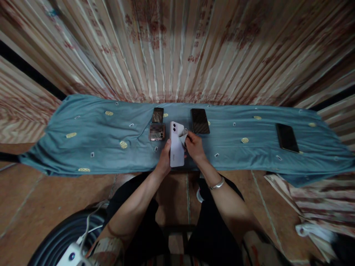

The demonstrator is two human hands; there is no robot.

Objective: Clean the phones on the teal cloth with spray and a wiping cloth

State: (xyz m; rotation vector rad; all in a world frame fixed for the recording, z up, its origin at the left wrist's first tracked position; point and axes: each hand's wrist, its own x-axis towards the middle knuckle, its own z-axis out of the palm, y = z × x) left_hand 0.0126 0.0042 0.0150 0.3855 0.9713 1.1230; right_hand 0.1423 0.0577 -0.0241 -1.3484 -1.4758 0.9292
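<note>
A pale lilac smartphone [176, 149] is held back side up above the near middle of the cloth, its two camera lenses at the upper left. My left hand [165, 155] grips it along the left edge. Pinched in the fingers of my right hand [195, 146] is a small light grey cloth [183, 136], which lies against the phone's right side. Left of the phone rests a shiny dark phone [157, 132], with a small dark phone [158, 115] just behind it. A black tablet-like device [200, 121] lies beyond my right hand.
Blue patterned fabric [233, 155] covers the long narrow table. Another dark phone [287, 137] lies far right. Striped floral curtains [177, 55] hang close behind. At lower left, a white power strip [73, 255] with cables sits on a round black ribbed object [52, 236].
</note>
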